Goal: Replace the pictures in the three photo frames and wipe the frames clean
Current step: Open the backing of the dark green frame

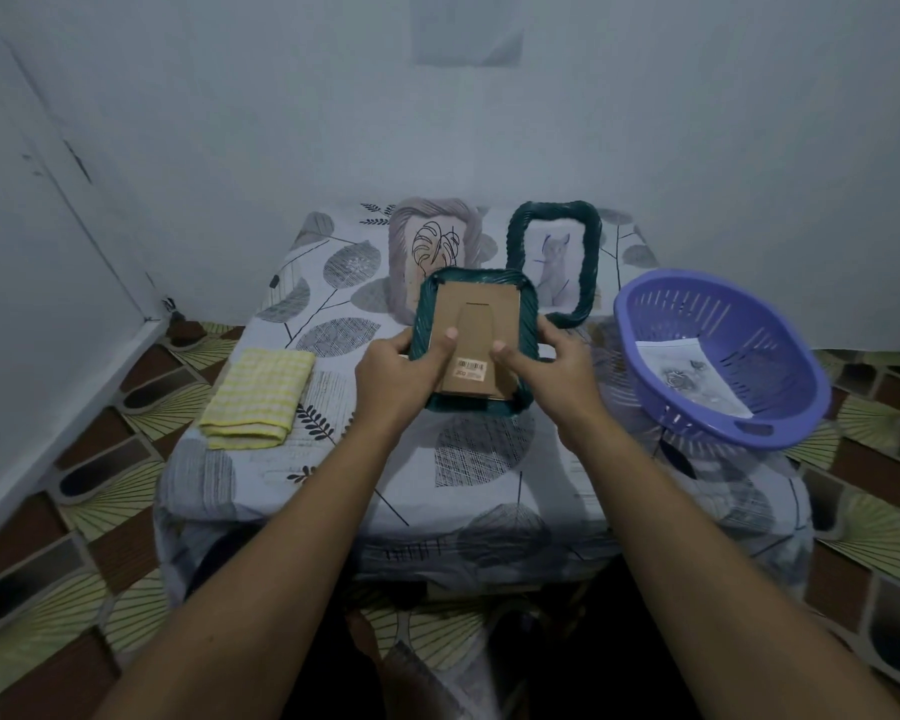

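I hold a dark green woven photo frame above the table with its brown cardboard back facing me. My left hand grips its left edge, thumb pressed on the backing. My right hand grips its right edge, thumb also on the cardboard near a barcode sticker. Behind it, a pale pink frame with a leaf drawing and a second dark green frame with a cat picture stand upright. A folded yellow checked cloth lies at the table's left.
A purple plastic basket at the table's right edge holds loose printed pictures. The small table wears a leaf-patterned cloth. White walls close in behind and on the left; patterned floor tiles surround the table.
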`<action>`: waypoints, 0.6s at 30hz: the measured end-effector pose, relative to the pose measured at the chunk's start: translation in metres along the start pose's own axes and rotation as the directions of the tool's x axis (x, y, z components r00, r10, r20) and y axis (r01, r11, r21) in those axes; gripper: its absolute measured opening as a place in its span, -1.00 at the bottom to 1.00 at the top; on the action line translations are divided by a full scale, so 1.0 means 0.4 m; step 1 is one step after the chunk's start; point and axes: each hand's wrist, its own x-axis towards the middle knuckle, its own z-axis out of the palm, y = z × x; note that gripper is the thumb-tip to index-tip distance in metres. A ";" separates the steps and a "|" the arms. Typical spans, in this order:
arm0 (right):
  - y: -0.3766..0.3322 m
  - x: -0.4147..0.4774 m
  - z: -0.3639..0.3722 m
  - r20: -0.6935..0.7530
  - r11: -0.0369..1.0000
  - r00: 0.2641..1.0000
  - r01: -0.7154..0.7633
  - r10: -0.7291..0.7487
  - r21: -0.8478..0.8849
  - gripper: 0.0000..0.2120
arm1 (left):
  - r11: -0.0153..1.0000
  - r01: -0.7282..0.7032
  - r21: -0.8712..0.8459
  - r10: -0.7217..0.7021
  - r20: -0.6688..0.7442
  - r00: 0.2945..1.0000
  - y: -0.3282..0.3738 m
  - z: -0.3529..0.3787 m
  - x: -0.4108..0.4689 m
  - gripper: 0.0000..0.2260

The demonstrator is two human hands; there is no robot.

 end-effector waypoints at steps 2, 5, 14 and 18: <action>0.013 0.004 0.005 -0.031 0.996 0.999 0.011 -0.013 -0.090 0.11 | 0.999 -0.012 0.052 0.013 -0.022 1.000 -0.011 0.006 -0.002 -0.65; 0.044 0.020 0.008 -0.038 0.980 0.999 0.003 -0.010 -0.200 0.10 | 0.992 -0.027 0.122 0.034 -0.053 0.998 -0.031 0.016 -0.010 -0.65; 0.104 -0.026 0.015 -0.023 0.902 0.998 -0.057 0.052 -0.428 -0.12 | 0.938 -0.027 0.346 0.025 0.012 1.000 -0.109 0.042 -0.031 -0.59; 0.135 -0.034 0.015 0.006 0.845 0.997 -0.063 0.078 -0.531 -0.31 | 0.902 -0.022 0.431 0.004 0.041 0.999 -0.140 0.052 -0.032 -0.53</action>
